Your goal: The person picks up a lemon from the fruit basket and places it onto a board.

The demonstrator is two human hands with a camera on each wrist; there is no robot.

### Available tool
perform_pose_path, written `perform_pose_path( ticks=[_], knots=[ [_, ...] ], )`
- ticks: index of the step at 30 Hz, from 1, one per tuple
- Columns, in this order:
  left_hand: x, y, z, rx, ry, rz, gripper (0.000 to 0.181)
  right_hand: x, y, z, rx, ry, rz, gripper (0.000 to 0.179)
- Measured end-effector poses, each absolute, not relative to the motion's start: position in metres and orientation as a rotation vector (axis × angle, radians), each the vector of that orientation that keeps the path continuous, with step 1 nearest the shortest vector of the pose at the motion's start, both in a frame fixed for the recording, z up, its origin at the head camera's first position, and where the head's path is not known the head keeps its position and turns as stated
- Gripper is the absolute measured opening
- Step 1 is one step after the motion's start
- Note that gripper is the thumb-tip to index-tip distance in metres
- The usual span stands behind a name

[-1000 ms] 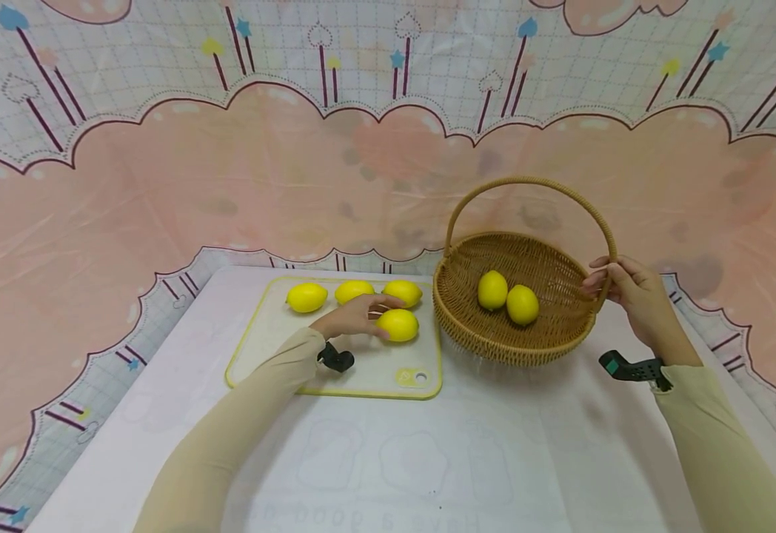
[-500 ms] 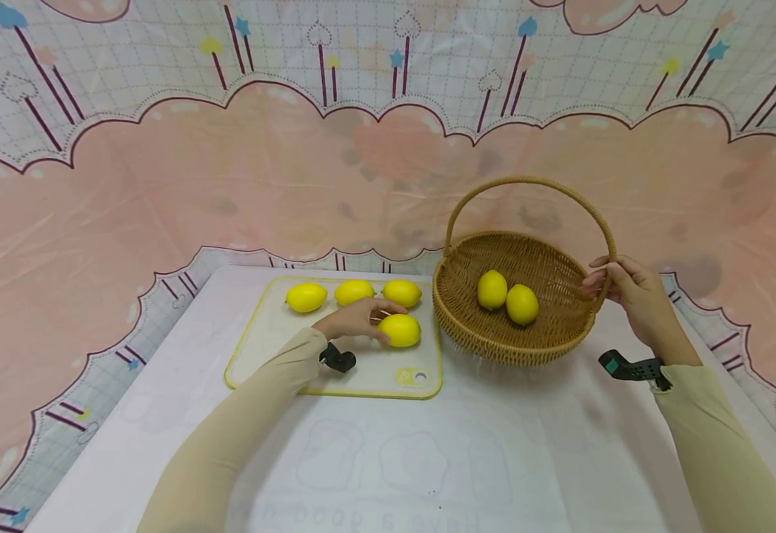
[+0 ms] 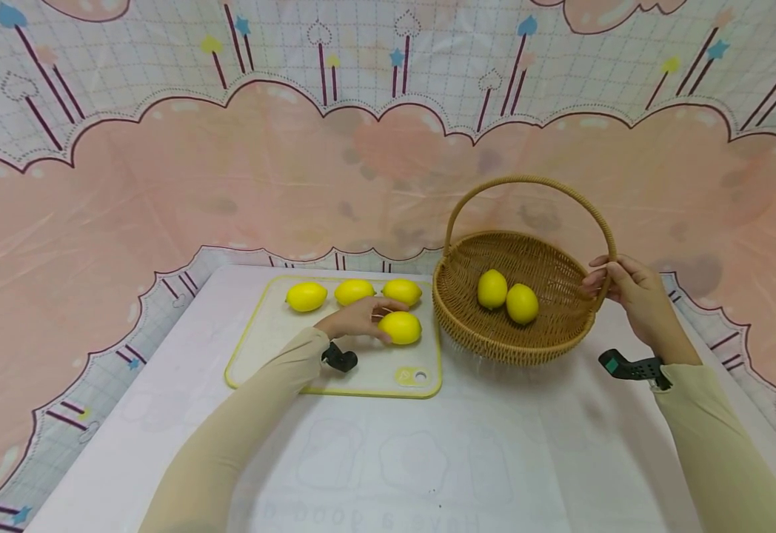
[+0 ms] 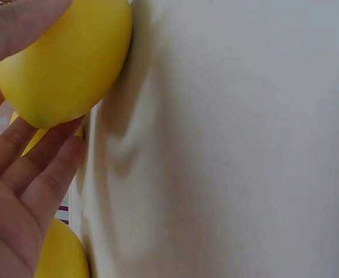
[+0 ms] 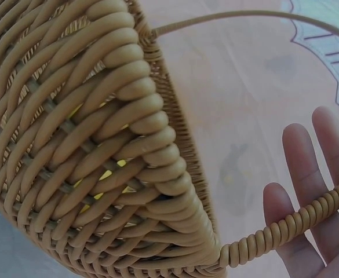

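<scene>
My left hand (image 3: 351,318) holds a yellow lemon (image 3: 401,329) over the right part of a white cutting board (image 3: 364,376) with a yellow-green edge. In the left wrist view, the thumb lies on one side of this lemon (image 4: 68,63) and the fingers on the other. Behind it, three lemons lie in a row along the board's far side. At the right stands a brown wicker basket (image 3: 494,354), tilted toward me, with two lemons (image 3: 492,289) inside. My right hand (image 3: 643,296) grips the right lower end of its handle (image 5: 296,226), fingers passing behind it.
A white printed cloth (image 3: 375,459) covers the table. A pink patterned curtain (image 3: 281,185) hangs right behind the board and basket. The basket handle arches high above the bowl.
My left hand and its lemon have shifted slightly to the right and a touch nearer to me. The right hand and the basket stay where they were.
</scene>
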State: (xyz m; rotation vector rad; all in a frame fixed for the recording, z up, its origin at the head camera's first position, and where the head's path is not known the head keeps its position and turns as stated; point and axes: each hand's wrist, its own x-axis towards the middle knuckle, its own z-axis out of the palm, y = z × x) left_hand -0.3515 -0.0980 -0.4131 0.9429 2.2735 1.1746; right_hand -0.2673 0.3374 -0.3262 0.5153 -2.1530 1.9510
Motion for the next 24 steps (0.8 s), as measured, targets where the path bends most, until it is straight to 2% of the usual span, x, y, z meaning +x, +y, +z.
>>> perform_pose_path(
  ticks=[11,18,24],
  knots=[
    [-0.359,-0.101,-0.401,0.921,2.261,1.223,0.063,-0.267,0.338,-0.327,0.521,-2.159,1.938,0.027],
    [-0.366,-0.094,-0.360,0.976,2.257,1.304,0.062,-0.268,0.339,-0.327,0.519,-2.158,1.946,0.023],
    [-0.373,-0.065,-0.321,1.042,2.254,1.246,0.058,-0.268,0.339,-0.327,0.526,-2.157,1.953,0.022]
  ],
)
